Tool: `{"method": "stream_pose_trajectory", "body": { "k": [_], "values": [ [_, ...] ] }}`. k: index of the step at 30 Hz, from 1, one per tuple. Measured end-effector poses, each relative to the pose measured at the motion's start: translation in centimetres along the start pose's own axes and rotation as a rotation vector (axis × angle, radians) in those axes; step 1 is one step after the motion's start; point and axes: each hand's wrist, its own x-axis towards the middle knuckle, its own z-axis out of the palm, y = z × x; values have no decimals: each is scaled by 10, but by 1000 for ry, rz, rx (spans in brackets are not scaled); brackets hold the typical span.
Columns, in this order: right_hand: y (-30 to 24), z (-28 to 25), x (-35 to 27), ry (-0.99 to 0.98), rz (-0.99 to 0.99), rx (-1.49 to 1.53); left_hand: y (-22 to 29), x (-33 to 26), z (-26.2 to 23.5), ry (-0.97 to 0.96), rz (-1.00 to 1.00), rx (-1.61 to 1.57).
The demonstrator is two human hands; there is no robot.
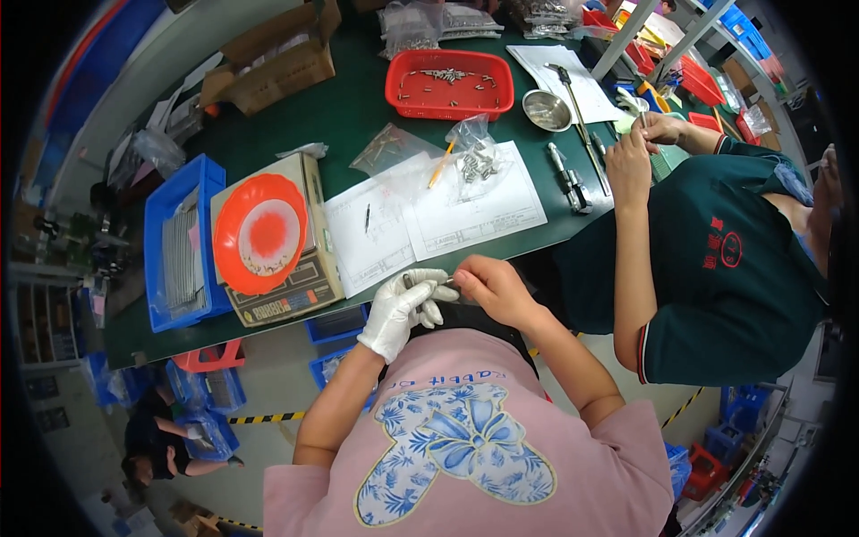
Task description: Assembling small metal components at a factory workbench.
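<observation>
Small metal pin [445, 285] sits pinched between both hands just off the table [358, 107] edge, over the person's lap. Looks light, rigid, slick, easy to drop, so grip the ends with fingertips. Gloved left hand [403, 309] clamps one end; bare right hand [488, 286] pinches the other. Paper drawings [429, 224] and a scale with an orange dish [259, 233] lie just beyond.
</observation>
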Motion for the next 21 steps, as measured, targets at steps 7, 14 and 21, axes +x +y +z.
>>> {"method": "stream_pose_trajectory", "body": {
  "k": [7,14,21],
  "values": [
    [2,0,0,26,-152,-40,0,1,0,24,-32,-19],
    [1,-4,3,-77,74,-21,-1,4,0,32,-23,-19],
    [8,-1,4,-84,209,66,-5,6,-1,31,-3,-4]
  ]
}}
